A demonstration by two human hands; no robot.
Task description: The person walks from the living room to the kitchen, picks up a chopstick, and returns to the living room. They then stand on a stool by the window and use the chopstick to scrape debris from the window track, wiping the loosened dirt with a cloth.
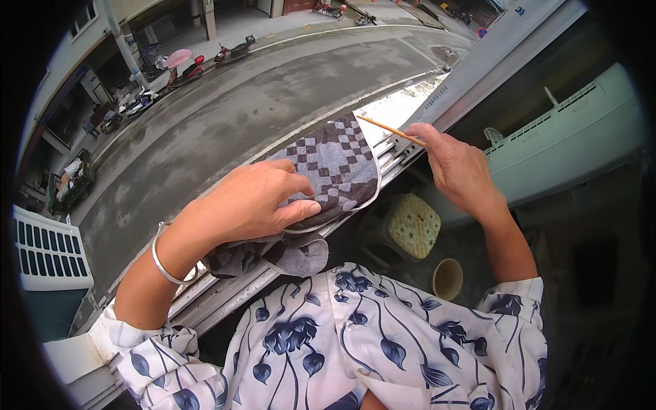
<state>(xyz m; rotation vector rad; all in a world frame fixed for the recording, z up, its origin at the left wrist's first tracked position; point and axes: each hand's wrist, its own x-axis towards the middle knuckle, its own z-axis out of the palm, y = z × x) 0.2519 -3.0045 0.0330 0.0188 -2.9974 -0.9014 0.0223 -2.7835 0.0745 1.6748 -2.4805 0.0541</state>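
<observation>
A dark brown and grey checkered cloth (333, 164) with pale edging lies over the window's sliding track (225, 302) and outer ledge, part of it bunched below. On the cloth rests my left hand (266, 197), fingers curled and thumb apart from them; whether it pinches any fabric cannot be told. A silver bangle is on that wrist. To the right, my right hand (456, 169) holds a thin orange-yellow stick (387, 125) between thumb and fingers. Its far tip points left, at the cloth's upper right edge.
A window frame (461, 87) and glass pane stand at the right. Below the track inside are a stool with a patterned yellowish seat (415, 225) and a round tan container (447, 279). Outside, far below, a street (220, 128) has parked scooters. A white louvred unit (51, 251) is at left.
</observation>
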